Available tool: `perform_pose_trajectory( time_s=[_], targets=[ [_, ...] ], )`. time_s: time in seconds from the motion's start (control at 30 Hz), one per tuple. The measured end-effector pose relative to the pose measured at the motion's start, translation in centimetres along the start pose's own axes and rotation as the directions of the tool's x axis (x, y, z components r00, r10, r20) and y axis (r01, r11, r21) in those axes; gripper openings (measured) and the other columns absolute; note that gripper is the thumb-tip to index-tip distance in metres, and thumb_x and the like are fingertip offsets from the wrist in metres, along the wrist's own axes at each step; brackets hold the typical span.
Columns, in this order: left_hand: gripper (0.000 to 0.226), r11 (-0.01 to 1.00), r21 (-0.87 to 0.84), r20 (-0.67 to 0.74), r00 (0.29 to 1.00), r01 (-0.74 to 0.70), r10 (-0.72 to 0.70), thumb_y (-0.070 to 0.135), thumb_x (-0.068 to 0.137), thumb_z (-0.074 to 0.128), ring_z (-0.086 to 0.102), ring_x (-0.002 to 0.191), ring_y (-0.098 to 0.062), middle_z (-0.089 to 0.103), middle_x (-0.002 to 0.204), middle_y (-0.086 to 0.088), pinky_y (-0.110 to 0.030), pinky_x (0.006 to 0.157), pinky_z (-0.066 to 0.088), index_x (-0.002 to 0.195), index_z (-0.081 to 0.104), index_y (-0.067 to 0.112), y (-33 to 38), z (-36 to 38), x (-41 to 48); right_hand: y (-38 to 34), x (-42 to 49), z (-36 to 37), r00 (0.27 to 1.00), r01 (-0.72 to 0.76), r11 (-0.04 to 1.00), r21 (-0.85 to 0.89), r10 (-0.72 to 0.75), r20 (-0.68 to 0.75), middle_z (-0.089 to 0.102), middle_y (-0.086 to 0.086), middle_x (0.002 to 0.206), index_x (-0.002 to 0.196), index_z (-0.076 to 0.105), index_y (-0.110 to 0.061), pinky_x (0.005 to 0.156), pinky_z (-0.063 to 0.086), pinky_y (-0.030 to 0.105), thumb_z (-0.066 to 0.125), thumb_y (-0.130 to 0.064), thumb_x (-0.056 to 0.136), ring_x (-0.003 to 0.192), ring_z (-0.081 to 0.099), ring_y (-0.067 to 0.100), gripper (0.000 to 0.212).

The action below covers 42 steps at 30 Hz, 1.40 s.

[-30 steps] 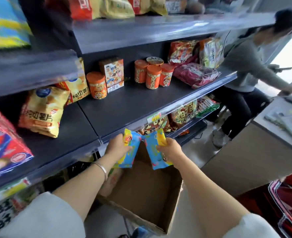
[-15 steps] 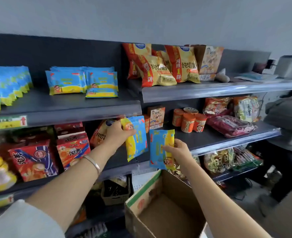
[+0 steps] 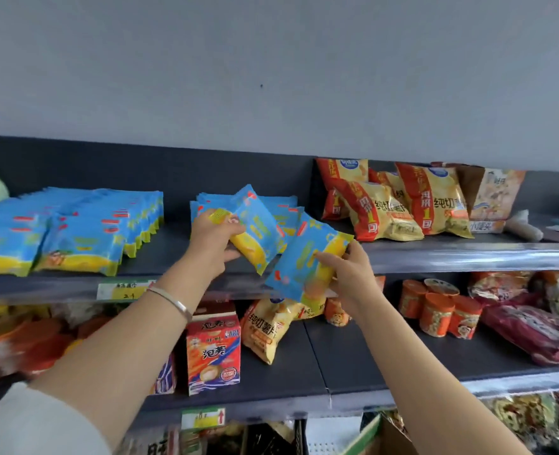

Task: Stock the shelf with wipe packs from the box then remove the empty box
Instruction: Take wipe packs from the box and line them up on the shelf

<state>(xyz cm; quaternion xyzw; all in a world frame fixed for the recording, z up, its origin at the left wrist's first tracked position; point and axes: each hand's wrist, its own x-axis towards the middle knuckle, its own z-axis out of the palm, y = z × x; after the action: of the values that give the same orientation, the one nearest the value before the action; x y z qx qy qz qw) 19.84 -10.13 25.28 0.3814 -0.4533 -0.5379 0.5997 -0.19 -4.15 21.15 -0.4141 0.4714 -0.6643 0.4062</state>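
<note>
Orange-and-yellow crisp bags [image 3: 386,205] lean together at upper right beneath a plain grey wall [image 3: 271,77], a brown-and-cream snack pack [image 3: 493,198] just beside them. One level down, a red-and-white carton [image 3: 213,349] stands next to a slumped yellow crisp bag [image 3: 265,330], while a cluster of orange tubs [image 3: 436,307] sits near a dark red packet [image 3: 534,336]. A yellow-and-green price tag [image 3: 123,289] hangs up and to the left of the carton.
</note>
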Motion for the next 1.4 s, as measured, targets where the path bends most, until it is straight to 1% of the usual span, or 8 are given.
perform_pose_trajectory(
  time_s=[0.1, 0.3, 0.5, 0.73, 1.0, 1.2, 1.3, 1.4],
  targets=[
    [0.022, 0.985, -0.159, 0.039, 0.997, 0.066, -0.060, -0.005, 0.086, 0.057, 0.063, 0.081, -0.024, 0.057, 0.084, -0.006, -0.048, 0.075, 0.053, 0.081, 0.049, 0.014, 0.2, -1.4, 3.1, -0.1, 3.2, 3.1, 1.000, 0.002, 0.996, 0.090, 0.000, -0.015, 0.067, 0.013, 0.111, 0.115, 0.053, -0.004, 0.083, 0.056, 0.051, 0.064, -0.008, 0.088, 0.096, 0.069, 0.028, 0.030],
    [0.019, 0.900, -0.383, 0.132, 0.976, 0.209, -0.170, 0.004, 0.090, 0.054, 0.065, 0.085, -0.030, 0.063, 0.100, -0.016, -0.045, 0.067, 0.053, 0.108, 0.053, 0.007, -0.5, -3.1, 8.4, 1.2, 8.6, 8.9, 0.997, -0.070, 0.958, 0.279, 0.073, 0.002, 0.065, 0.015, 0.112, 0.116, 0.051, -0.004, 0.077, 0.056, 0.050, 0.057, -0.003, 0.092, 0.096, 0.067, 0.032, 0.025],
    [0.024, 0.995, 0.019, 0.195, 0.976, 0.098, -0.100, 0.000, 0.084, 0.063, 0.065, 0.096, -0.027, 0.066, 0.105, -0.012, -0.044, 0.087, 0.053, 0.104, 0.057, 0.012, -1.2, -6.6, 12.4, 2.3, 11.9, 11.4, 1.000, -0.013, 0.962, 0.272, 0.018, -0.016, 0.067, 0.016, 0.105, 0.109, 0.053, -0.003, 0.069, 0.059, 0.046, 0.054, 0.002, 0.092, 0.088, 0.069, 0.030, 0.018],
    [0.046, 0.938, 0.337, 0.175, 0.984, -0.080, 0.021, 0.000, 0.077, 0.073, 0.060, 0.095, -0.011, 0.063, 0.103, 0.004, -0.022, 0.070, 0.048, 0.112, 0.050, 0.019, -1.3, -8.8, 15.3, 2.5, 13.6, 13.6, 0.996, 0.011, 0.993, 0.114, -0.020, 0.081, 0.070, 0.008, 0.093, 0.103, 0.055, -0.008, 0.061, 0.059, 0.037, 0.057, 0.001, 0.091, 0.076, 0.072, 0.021, 0.016],
    [0.034, 0.821, 0.568, 0.036, 0.998, -0.055, 0.042, 0.001, 0.078, 0.071, 0.060, 0.101, -0.020, 0.062, 0.110, -0.005, -0.038, 0.087, 0.052, 0.103, 0.053, 0.016, -3.2, -9.5, 17.9, 2.3, 15.3, 13.1, 0.995, 0.081, 0.997, -0.004, -0.081, -0.050, 0.067, 0.001, 0.089, 0.096, 0.056, -0.013, 0.060, 0.054, 0.028, 0.064, -0.007, 0.088, 0.076, 0.069, 0.015, 0.014],
    [0.087, 0.351, 0.927, 0.066, 0.978, -0.135, 0.200, 0.020, 0.075, 0.076, 0.049, 0.109, -0.027, 0.037, 0.124, -0.009, -0.043, 0.085, 0.050, 0.140, 0.018, 0.029, -3.3, -9.0, 18.0, 2.6, 15.8, 11.6, 0.994, 0.082, 0.995, 0.047, -0.078, -0.080, 0.067, 0.003, 0.092, 0.102, 0.054, -0.011, 0.060, 0.056, 0.029, 0.065, -0.007, 0.087, 0.078, 0.069, 0.015, 0.019],
    [0.085, -0.006, 0.980, 0.188, 0.927, -0.197, 0.323, 0.035, 0.076, 0.073, 0.038, 0.118, -0.028, 0.027, 0.134, -0.006, -0.040, 0.091, 0.043, 0.140, 0.019, 0.030, -3.2, -8.4, 17.6, 3.3, 16.3, 11.3, 0.995, 0.025, 0.992, 0.121, -0.013, -0.098, 0.069, 0.004, 0.095, 0.097, 0.055, -0.014, 0.069, 0.057, 0.033, 0.066, -0.008, 0.087, 0.082, 0.069, 0.018, 0.016],
    [0.074, -0.156, 0.961, 0.270, 0.893, -0.228, 0.360, 0.040, 0.077, 0.070, 0.030, 0.126, -0.026, 0.024, 0.140, -0.003, -0.040, 0.100, 0.033, 0.136, 0.026, 0.031, -3.3, -8.0, 17.6, 3.7, 16.7, 11.1, 0.995, -0.017, 0.983, 0.181, 0.035, -0.098, 0.069, 0.006, 0.099, 0.099, 0.056, -0.015, 0.076, 0.057, 0.036, 0.066, -0.009, 0.087, 0.089, 0.069, 0.022, 0.018]
  ],
)
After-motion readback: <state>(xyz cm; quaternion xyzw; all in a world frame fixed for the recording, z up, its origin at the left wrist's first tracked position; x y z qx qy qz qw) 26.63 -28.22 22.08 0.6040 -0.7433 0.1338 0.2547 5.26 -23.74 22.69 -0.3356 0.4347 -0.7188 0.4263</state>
